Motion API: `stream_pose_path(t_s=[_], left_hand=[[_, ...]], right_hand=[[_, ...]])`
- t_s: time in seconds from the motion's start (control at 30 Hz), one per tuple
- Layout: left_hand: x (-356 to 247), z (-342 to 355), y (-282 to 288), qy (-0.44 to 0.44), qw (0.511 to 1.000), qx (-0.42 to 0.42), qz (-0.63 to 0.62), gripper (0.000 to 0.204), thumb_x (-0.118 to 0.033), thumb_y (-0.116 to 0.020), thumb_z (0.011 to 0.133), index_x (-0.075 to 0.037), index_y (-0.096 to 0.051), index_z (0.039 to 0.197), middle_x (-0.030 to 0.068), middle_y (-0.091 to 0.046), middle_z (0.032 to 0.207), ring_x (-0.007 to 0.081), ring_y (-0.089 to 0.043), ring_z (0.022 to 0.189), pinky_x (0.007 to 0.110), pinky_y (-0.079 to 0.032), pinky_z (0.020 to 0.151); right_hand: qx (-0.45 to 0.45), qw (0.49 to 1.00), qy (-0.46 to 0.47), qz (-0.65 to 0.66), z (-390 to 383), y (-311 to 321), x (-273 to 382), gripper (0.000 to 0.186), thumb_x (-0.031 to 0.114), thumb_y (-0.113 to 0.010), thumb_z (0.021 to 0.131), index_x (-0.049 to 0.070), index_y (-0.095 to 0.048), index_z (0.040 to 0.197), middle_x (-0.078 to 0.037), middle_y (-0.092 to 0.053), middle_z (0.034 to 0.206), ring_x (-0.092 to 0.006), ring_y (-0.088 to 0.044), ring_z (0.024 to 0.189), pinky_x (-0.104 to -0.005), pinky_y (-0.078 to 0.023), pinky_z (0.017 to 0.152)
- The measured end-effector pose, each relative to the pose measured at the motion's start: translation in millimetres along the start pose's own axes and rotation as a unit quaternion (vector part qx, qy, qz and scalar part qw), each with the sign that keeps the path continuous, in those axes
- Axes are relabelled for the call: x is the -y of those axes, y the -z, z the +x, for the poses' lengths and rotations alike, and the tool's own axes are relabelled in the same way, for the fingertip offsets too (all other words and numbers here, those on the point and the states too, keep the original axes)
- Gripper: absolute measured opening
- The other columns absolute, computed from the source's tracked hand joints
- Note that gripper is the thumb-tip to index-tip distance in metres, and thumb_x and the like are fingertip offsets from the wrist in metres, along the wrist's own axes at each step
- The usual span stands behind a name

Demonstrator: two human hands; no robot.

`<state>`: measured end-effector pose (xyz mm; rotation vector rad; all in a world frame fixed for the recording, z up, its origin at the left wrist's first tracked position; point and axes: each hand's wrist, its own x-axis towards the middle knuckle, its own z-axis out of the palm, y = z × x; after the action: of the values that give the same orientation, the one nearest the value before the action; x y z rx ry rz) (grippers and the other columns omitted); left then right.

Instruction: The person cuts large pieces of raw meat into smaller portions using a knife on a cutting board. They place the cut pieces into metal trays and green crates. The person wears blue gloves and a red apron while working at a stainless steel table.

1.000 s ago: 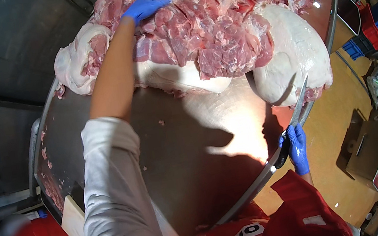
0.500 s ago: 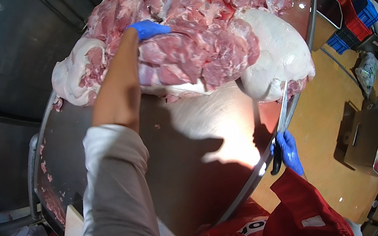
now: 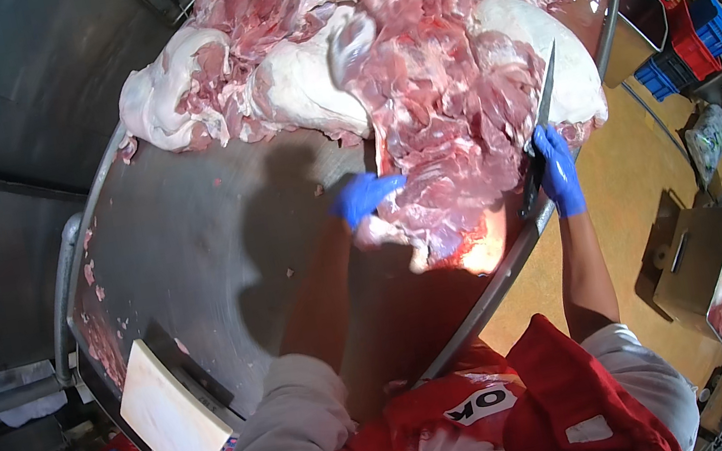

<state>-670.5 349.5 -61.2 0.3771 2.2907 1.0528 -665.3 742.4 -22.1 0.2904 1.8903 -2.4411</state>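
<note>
The left hand (image 3: pixel 365 196) gripped a meat slab (image 3: pixel 450 128) hanging toward six o'clock on the steel table (image 3: pixel 211 252). At three o'clock, the right hand (image 3: pixel 557 171) clasped a knife (image 3: pixel 542 111), its handle hidden; the meat pile ran off at twelve.

Blue gloves are worn on the left hand (image 3: pixel 365 196) and the right hand (image 3: pixel 558 173). The meat pile (image 3: pixel 408 53) is coloured pink and red, with white fat patches. The knife (image 3: pixel 540 128) is shown with a pale steel blade and what seems a black handle. The table (image 3: pixel 192 255) is grey metal. The cutting board (image 3: pixel 172 411) is white. The apron (image 3: pixel 530 418) is red; the floor (image 3: pixel 614 210) is yellow-brown. Red and blue crates (image 3: pixel 686 42) are stacked.
</note>
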Motion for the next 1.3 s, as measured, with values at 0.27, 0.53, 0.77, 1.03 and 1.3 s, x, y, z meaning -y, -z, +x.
stream_pose_path(t_s=[0.27,0.53,0.77,1.03,1.3], left_hand=[[8,-102,-49,0.030,0.898,-0.383,-0.212,0.038,-0.022,-0.073,0.089,0.001,-0.066,0.119,0.0095,-0.070,0.091,0.0167,-0.066,0.094,0.032,-0.051,0.088],[38,-145,18,0.097,0.967,-0.101,-0.211,0.048,-0.022,-0.079,0.085,0.000,-0.064,0.125,0.0089,-0.067,0.121,0.0162,-0.060,0.111,0.031,-0.048,0.098],[25,-238,-75,0.127,0.954,-0.161,-0.218,0.052,-0.027,-0.079,0.084,0.000,-0.063,0.125,0.0112,-0.065,0.122,0.0193,-0.059,0.115,0.033,-0.045,0.102],[2,-355,-167,0.099,0.883,-0.268,-0.372,0.083,-0.021,-0.086,0.074,-0.003,-0.043,0.143,0.0111,-0.052,0.138,0.0232,-0.049,0.129,0.036,-0.037,0.111],[2,-405,-209,0.203,0.853,-0.338,-0.342,0.088,-0.022,-0.086,0.069,-0.005,-0.042,0.144,0.0119,-0.053,0.135,0.0250,-0.048,0.129,0.039,-0.038,0.110]], right_hand=[[0.102,0.981,-0.023,-0.166,-120,-19,-46,0.016,0.021,-0.055,0.103,0.005,-0.059,0.105,0.004,-0.048,0.098,-0.0095,-0.047,0.087,-0.0252,-0.043,0.079],[0.067,0.990,-0.089,-0.082,-156,-22,-31,0.044,0.021,-0.051,0.105,0.002,-0.046,0.144,-0.005,-0.053,0.138,-0.0148,-0.048,0.126,-0.0307,-0.037,0.107],[0.131,0.975,-0.099,-0.151,-151,-47,-67,0.036,0.019,-0.055,0.102,-0.003,-0.058,0.131,-0.008,-0.034,0.157,-0.0159,-0.035,0.139,-0.0321,-0.032,0.112],[0.322,0.926,-0.115,-0.160,-170,-86,-64,0.023,0.018,-0.054,0.101,-0.001,-0.064,0.094,-0.014,-0.036,0.155,-0.0248,-0.040,0.136,-0.0353,-0.035,0.108],[0.479,0.857,-0.024,-0.188,-139,-163,-75,0.026,0.008,-0.053,0.100,-0.003,-0.062,0.121,-0.011,-0.049,0.141,-0.0230,-0.046,0.130,-0.0333,-0.036,0.108]])
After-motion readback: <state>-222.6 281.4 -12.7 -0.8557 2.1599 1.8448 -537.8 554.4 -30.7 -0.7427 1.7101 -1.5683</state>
